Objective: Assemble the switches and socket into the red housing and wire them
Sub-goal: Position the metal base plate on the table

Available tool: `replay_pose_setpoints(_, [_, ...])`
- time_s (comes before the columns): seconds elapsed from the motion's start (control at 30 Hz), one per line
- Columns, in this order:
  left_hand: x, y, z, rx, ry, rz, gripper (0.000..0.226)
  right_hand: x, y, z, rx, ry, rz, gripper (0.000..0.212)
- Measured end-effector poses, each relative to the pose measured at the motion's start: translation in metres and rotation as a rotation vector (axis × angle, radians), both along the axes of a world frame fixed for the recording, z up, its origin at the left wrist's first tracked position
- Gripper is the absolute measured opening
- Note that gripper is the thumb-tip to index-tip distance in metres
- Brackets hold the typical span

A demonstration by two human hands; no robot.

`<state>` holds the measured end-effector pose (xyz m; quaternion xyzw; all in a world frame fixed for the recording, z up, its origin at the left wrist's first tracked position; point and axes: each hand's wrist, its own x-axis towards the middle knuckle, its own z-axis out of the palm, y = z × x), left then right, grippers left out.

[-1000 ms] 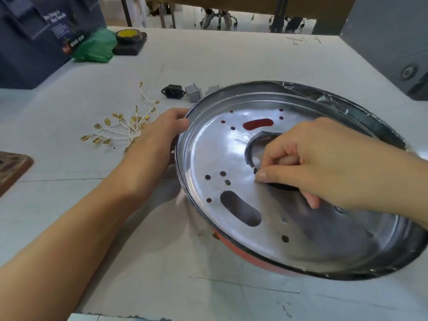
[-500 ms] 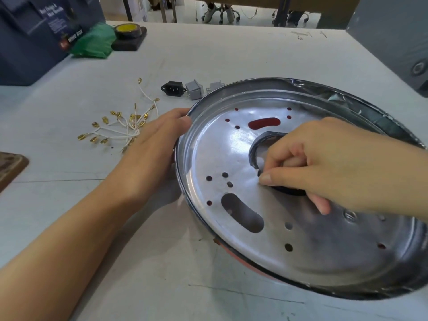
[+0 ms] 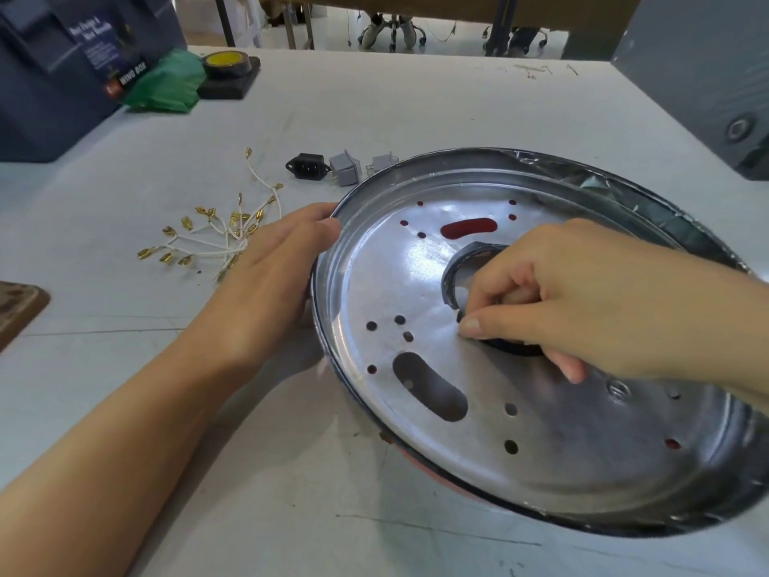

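Grey worktable (image 3: 374,110) surface, scuffed and pencil-marked, carrying all parts. Nearest, at right, the red housing (image 3: 424,464) lies tilted, its shiny perforated metal plate (image 3: 541,464) facing up and only a strip of red showing below the near rim. Right hand (image 3: 582,301), fingers curled, pinches the edge of the plate's dark central opening (image 3: 457,268). Left hand (image 3: 270,264), fingers relaxed and nearly straight, rests against the housing's left rim. Just left of that hand, a bundle of white wires (image 3: 216,239) with brass terminals. Farther, just beyond the housing's far-left rim, a black socket (image 3: 307,165) and two grey switches (image 3: 345,167), in a row. Far left: green cloth (image 3: 166,85), yellow-topped black block (image 3: 229,74), dark blue case (image 3: 62,68).
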<state>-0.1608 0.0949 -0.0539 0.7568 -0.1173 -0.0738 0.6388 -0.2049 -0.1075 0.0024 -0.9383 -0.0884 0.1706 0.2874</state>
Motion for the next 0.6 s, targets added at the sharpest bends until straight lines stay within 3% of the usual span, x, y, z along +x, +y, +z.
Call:
replay_pose_setpoints(0.13, [-0.001,-0.001,0.002,-0.065,0.023,-0.018,0.033,0.000,-0.001,0.000,-0.002,-0.007,0.013,0.022])
replay_pose_setpoints(0.27, [0.002,0.003,0.001,0.020,-0.023,-0.024,0.041,0.000,-0.001,0.001,-0.015,-0.008,0.018,0.021])
replay_pose_setpoints(0.5, [0.003,0.005,0.003,0.136,-0.110,-0.018,0.032,-0.003,0.000,0.004,-0.086,-0.087,0.020,0.028])
replay_pose_setpoints(0.6, [0.005,0.006,0.003,0.104,-0.116,0.025,0.033,-0.006,-0.003,0.010,-0.049,-0.133,0.001,0.035])
